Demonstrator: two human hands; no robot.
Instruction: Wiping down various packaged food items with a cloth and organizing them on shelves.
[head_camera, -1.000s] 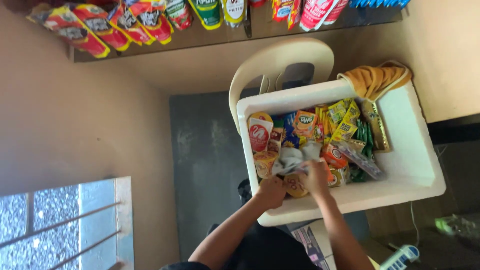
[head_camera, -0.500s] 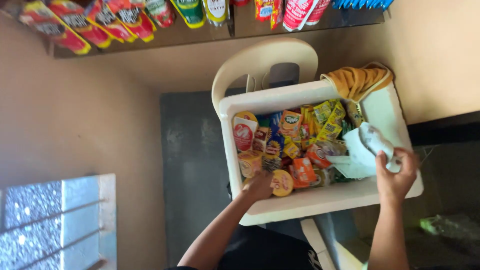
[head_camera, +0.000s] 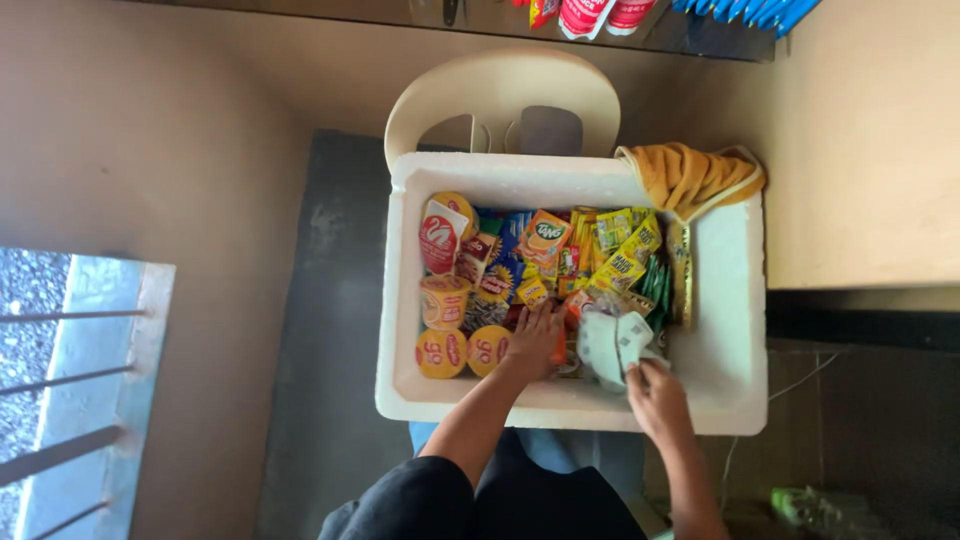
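You lean over a white foam box (head_camera: 735, 330) that sits on a cream plastic chair (head_camera: 500, 95), and both of your hands are down inside it.

Your left hand (head_camera: 533, 342) lies flat with the fingers spread and loose, palm down on the heap of small bright snack and drink-mix sachets (head_camera: 560, 250) near the middle of the box. It presses on the packets without closing around any of them. Just left of it, touching the near wall of the box, lie two round yellow cup lids with red print (head_camera: 465, 352), and a yellow cup (head_camera: 444, 300) lies just beyond them.

Your right hand (head_camera: 655, 395) is at the near right of the pile, with the fingers curled and pinched on the near edge of a crumpled pale grey-white plastic wrapper (head_camera: 612, 345). The wrapper stands up between your two hands, just right of the left hand's fingertips, and rests on the sachets. The right part of the box floor beside it is bare foam.

At the far left corner of the pile a red and white pouch (head_camera: 441, 238) leans against the other packets. A mustard-yellow cloth (head_camera: 690, 178) hangs over the far right corner of the box rim. Left of the chair a dark grey floor mat (head_camera: 330, 330) runs along the tan floor.
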